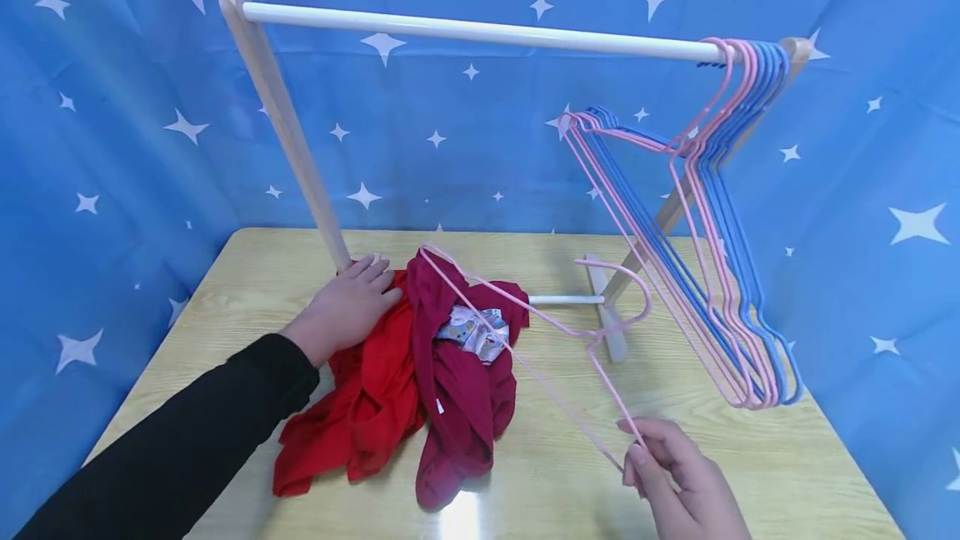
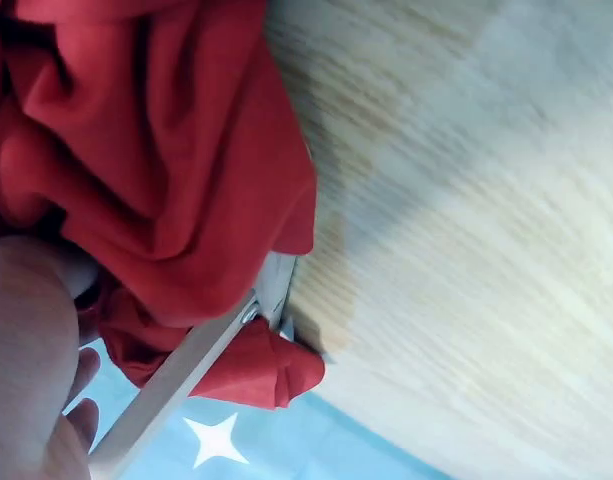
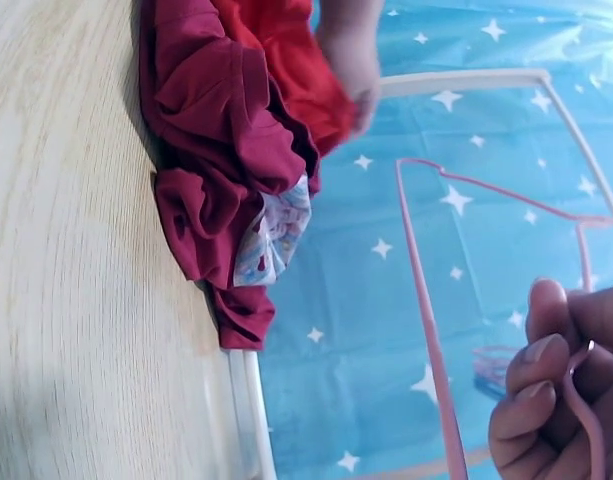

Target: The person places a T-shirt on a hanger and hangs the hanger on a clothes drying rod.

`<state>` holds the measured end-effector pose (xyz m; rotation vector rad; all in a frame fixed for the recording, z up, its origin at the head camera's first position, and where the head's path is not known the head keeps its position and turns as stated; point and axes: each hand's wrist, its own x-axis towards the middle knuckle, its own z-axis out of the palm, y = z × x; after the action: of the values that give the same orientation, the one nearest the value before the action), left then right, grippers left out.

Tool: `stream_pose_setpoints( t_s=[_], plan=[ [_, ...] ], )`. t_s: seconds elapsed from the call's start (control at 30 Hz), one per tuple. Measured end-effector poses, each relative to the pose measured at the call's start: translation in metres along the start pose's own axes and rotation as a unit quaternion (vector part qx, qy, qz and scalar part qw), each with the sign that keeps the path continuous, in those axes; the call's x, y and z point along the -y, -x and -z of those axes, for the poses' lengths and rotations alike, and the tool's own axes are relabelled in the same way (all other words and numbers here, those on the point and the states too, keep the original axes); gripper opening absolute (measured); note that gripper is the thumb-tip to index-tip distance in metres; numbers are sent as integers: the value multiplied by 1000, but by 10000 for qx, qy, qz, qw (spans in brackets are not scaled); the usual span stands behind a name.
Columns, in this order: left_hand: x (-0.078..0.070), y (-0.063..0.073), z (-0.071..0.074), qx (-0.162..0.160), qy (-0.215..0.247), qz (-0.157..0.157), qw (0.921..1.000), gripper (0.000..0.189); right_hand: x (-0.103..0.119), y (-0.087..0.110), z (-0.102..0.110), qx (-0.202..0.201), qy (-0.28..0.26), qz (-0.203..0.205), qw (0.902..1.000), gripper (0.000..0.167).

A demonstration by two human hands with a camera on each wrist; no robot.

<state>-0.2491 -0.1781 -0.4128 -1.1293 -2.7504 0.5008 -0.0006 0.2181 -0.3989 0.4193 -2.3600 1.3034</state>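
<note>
My left hand [image 1: 348, 311] rests on the back of a bright red garment [image 1: 378, 390], close to the rack's left post, fingers stretched out. Folds of that red cloth [image 2: 166, 180] fill much of the left wrist view. Between thumb and fingers my right hand [image 1: 678, 473] grips one end of a pink hanger [image 1: 648, 298], held tilted above the table with its hook to the back right. The hanger's far end overlaps a maroon garment [image 1: 457, 415] in the head view. A white patterned cloth [image 1: 472, 333] shows among the maroon folds.
A clothes rack with a white top rod [image 1: 480, 30] and wooden posts [image 1: 288, 123] stands across the wooden table [image 1: 750, 473]. Several pink and blue hangers [image 1: 708, 144] hang at the rod's right end. A blue star-patterned curtain [image 1: 465, 165] surrounds the table.
</note>
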Motion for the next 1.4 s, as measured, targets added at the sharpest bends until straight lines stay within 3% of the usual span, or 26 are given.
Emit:
stream_pose_setpoints(
  t_s=[0.13, 0.23, 0.3, 0.33, 0.37, 0.4, 0.5, 0.57, 0.6, 0.67, 0.7, 0.77, 0.83, 0.93, 1.0, 1.1, 1.2, 1.27, 1.3, 1.37, 1.4],
  plan=[
    [0, 4, 1, -243, 387, 183, 9988, 54, 1, -4, 4, 156, 232, -63, 9996, 38],
    [1, 6, 5, -352, 822, 514, 9947, 54, 2, -8, 6, 243, 313, -127, 9991, 36],
    [0, 6, 10, -339, 1530, 887, 9837, 49, 1, -9, 6, 301, 272, -86, 9991, 37],
    [0, 6, 12, -323, 2035, 1109, 9722, 45, 1, -9, 7, 320, 271, -63, 9991, 38],
    [-1, 6, 16, -310, 2665, 1363, 9537, 39, 0, -9, 7, 334, 276, -22, 9991, 39],
    [-2, 5, 19, -356, 3332, 1624, 9281, 33, -1, -9, 7, 333, 282, 10, 9990, 39],
    [-5, 1, 35, -674, 5104, 2228, 8278, 21, -1, -8, 9, 299, 387, -37, 9988, 39],
    [-6, -2, 47, -851, 5814, 2425, 7719, 22, 0, -7, 10, 270, 402, -133, 9987, 37],
    [-7, -2, 52, -913, 6033, 2440, 7537, 23, 0, -7, 11, 260, 382, -163, 9988, 36],
    [-7, -3, 62, -1028, 6312, 2407, 7301, 23, 0, -7, 11, 251, 342, -209, 9989, 36],
    [-6, -3, 67, -1094, 6370, 2344, 7262, 21, 0, -7, 11, 251, 319, -208, 9990, 35],
    [-6, -2, 78, -1216, 6333, 2137, 7338, 16, 0, -7, 11, 238, 331, -200, 9990, 36],
    [-5, -2, 92, -1392, 6105, 1900, 7562, 11, 0, -7, 11, 203, 365, -188, 9990, 36],
    [-7, 1, 125, -1677, 5575, 1504, 7990, 9, 1, -7, 12, 143, 431, -231, 9987, 36],
    [-9, 2, 151, -1924, 5303, 1270, 8159, 7, 1, -8, 13, 109, 466, -276, 9985, 36],
    [-13, 4, 187, -2166, 5065, 1039, 8281, 13, 1, -8, 14, 50, 493, -307, 9983, 36],
    [-17, 2, 208, -2095, 5038, 861, 8336, 20, -1, -7, 14, -17, 464, -259, 9986, 38],
    [-20, -1, 210, -1913, 5121, 707, 8344, 17, -3, -5, 13, -46, 405, -276, 9988, 38],
    [-21, -3, 207, -1793, 5243, 571, 8305, 15, -4, -4, 13, -44, 383, -283, 9989, 39],
    [-21, -6, 198, -1481, 5670, 273, 8099, 12, -7, -3, 12, -21, 343, -279, 9990, 39],
    [-20, -8, 191, -1268, 5966, 137, 7923, 12, -8, -2, 11, -7, 334, -286, 9990, 40]
  ],
)
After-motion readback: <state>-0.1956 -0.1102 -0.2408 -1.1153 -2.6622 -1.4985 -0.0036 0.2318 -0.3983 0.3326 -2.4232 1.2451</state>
